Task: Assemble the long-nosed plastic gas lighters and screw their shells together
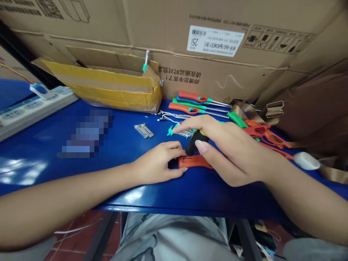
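Note:
On the blue table, an orange lighter handle lies flat. My left hand pinches its left end between thumb and fingers. My right hand grips a short black screwdriver with a yellow band, its tip down at the handle's left part. That hand covers the handle's right end. Just beyond my hands lie small teal parts and thin white-and-black wires. Several clear tubes rest farther left.
Assembled long-nosed lighters lie at the back, with loose orange and red handles to the right. A yellow-taped cardboard box and power strip stand left. A white scoop-like piece sits right. Large cartons wall the back.

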{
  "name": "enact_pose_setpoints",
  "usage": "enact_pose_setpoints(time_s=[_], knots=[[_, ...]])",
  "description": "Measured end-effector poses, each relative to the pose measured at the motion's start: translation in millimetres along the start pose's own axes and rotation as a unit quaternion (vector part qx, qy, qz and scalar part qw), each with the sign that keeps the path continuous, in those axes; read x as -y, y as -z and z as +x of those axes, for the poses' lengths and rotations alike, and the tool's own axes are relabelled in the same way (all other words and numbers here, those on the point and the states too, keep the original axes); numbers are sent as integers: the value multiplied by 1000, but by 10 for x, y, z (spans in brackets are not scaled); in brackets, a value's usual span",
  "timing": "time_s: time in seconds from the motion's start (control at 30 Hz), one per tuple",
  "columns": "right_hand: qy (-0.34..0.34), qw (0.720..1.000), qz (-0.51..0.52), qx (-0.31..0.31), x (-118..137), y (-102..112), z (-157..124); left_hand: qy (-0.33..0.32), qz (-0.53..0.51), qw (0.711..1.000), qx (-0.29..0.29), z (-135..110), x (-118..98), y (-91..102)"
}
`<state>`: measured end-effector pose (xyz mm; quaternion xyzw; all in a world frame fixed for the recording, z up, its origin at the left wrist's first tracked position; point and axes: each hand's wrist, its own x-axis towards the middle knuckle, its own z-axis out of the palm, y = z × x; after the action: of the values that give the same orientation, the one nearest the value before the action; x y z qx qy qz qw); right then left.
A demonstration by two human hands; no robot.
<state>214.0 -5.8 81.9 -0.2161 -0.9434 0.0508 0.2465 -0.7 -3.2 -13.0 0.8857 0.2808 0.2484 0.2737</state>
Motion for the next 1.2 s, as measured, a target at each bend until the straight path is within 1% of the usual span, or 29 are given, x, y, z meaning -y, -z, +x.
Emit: enact_pose_setpoints(time_s=[0.07,0.17,0.2,0.27,0.33,0.4,0.43,0.5,0.6,0.63,0.67,0.73,0.8,0.83,0.9,0.97,1.03,1.07,1.13,1.2], knots=[[-5,1000,-12,-5,-5,-11,0,9,2,1000,6,-3,2,-4],[-28,994,-100,-27,-19,-31,-1,23,9,1000,10,-8,4,-8],[-35,992,-114,-30,-23,-32,-1,21,11,1000,9,-8,5,-9],[-33,995,-90,-27,-24,-27,1,7,8,1000,4,-9,10,-8],[-18,999,-29,-17,-18,-20,1,-5,4,1000,1,-9,15,-8],[1,1000,17,-9,-11,-22,-1,-3,3,1000,0,-9,17,-9],[5,1000,19,-9,-8,-28,-3,0,1,1000,-1,-10,16,-11],[2,1000,-20,-16,-6,-43,-7,7,-7,1000,-9,-10,8,-13],[-11,993,-119,-23,-6,-56,-9,13,-14,1000,-19,-8,-7,-11],[-8,991,-129,-24,-4,-54,-8,10,-13,1000,-19,-6,-10,-8],[-1,993,-119,-26,-1,-49,-8,6,-10,1000,-17,-4,-13,-5],[17,997,-63,-28,10,-37,-8,-3,-1,1000,-11,-1,-13,1],[24,999,-16,-21,24,-26,-9,-8,7,1000,-12,-1,-10,0],[23,1000,-9,-16,29,-24,-10,-8,6,1000,-14,-2,-8,-3],[13,999,-37,-13,33,-27,-9,-2,-4,1000,-20,-6,-4,-11],[5,995,-97,-15,28,-35,-7,8,-14,1000,-21,-10,-2,-17],[6,991,-129,-26,20,-42,-4,12,-14,1000,-19,-10,-4,-16],[11,992,-119,-32,17,-44,-3,9,-10,1000,-16,-8,-5,-13],[19,997,-66,-36,17,-43,-3,1,-2,1000,-10,-4,-7,-7],[19,999,-26,-23,22,-45,-5,-3,0,1000,-7,-1,-7,-4]])
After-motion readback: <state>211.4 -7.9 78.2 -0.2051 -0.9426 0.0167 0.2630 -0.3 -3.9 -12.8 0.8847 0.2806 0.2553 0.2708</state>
